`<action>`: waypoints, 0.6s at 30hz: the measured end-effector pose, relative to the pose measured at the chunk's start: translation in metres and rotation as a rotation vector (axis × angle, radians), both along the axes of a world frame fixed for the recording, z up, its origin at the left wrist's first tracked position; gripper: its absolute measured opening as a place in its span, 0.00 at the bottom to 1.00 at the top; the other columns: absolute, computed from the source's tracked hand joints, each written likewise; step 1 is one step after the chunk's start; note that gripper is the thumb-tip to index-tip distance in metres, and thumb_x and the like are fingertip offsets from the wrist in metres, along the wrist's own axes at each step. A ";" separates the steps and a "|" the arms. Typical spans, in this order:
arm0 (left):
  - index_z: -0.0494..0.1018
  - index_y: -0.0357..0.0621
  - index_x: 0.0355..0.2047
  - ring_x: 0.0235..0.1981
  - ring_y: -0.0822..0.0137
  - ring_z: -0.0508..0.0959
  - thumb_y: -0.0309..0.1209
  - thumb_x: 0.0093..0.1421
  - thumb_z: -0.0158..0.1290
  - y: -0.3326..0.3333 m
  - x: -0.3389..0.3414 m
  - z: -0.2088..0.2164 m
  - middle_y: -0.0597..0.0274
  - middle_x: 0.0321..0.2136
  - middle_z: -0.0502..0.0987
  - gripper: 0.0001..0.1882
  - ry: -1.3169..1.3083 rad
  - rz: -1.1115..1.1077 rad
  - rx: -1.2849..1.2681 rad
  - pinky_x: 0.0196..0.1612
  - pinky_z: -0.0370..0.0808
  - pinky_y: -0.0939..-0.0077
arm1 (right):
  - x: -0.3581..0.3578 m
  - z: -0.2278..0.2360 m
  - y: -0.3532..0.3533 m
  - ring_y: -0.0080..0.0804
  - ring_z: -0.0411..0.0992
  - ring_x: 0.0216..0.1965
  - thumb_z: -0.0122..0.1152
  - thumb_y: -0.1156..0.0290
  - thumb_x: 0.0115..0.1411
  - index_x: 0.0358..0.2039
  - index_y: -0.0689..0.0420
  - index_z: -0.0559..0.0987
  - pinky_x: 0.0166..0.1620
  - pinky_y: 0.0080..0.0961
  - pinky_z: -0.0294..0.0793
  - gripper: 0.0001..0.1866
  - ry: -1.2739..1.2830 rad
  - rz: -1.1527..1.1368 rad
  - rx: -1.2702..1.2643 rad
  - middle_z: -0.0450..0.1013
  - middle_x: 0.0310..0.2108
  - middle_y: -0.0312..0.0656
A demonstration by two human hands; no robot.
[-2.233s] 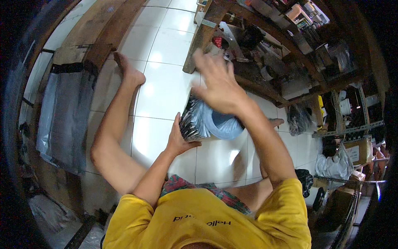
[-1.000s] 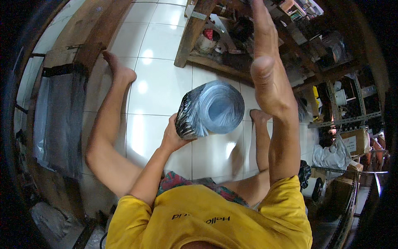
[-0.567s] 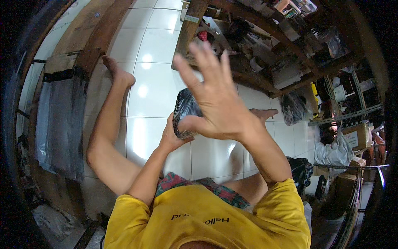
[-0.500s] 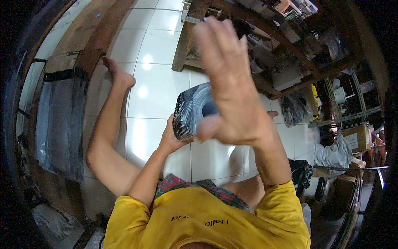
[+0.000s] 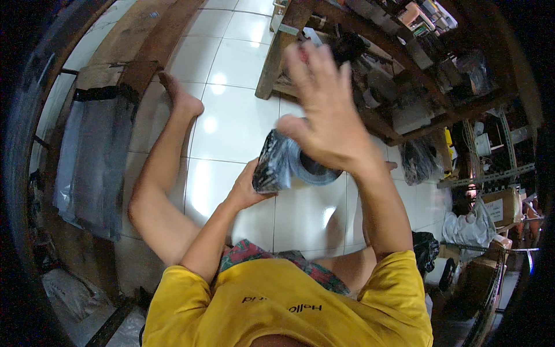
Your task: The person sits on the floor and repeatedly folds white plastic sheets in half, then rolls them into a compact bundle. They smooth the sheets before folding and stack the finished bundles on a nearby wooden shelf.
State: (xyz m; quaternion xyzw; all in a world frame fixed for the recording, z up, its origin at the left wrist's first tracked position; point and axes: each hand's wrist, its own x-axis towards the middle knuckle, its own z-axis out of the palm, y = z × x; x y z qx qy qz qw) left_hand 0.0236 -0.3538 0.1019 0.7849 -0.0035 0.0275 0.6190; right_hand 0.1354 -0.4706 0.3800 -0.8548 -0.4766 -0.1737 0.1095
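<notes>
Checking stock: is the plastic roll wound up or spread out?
Wound up: the plastic roll curves around an opening partly behind the right hand.

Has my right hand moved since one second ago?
Yes. Judged against the wooden post, the right hand has moved left, closer to the post; it now partly covers the roll.

The right hand (image 5: 332,110) is blurred, most heavily at the fingertips, and hides the upper right portion of the plastic film roll (image 5: 277,165); contact between the two cannot be confirmed. The left hand (image 5: 245,186) is partly concealed behind the roll. The right forearm (image 5: 384,214) obscures most of the right foot (image 5: 392,166). The lower edge cuts off the yellow shirt (image 5: 277,301). Small items on the wooden shelf (image 5: 457,119) are unidentifiable.
</notes>
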 end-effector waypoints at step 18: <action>0.60 0.40 0.62 0.48 0.51 0.79 0.29 0.48 0.65 0.019 0.000 0.008 0.45 0.46 0.78 0.41 -0.019 -0.072 0.067 0.52 0.74 0.63 | -0.001 -0.030 -0.012 0.64 0.53 0.69 0.48 0.37 0.65 0.67 0.59 0.63 0.70 0.61 0.44 0.43 0.094 -0.007 0.147 0.57 0.67 0.63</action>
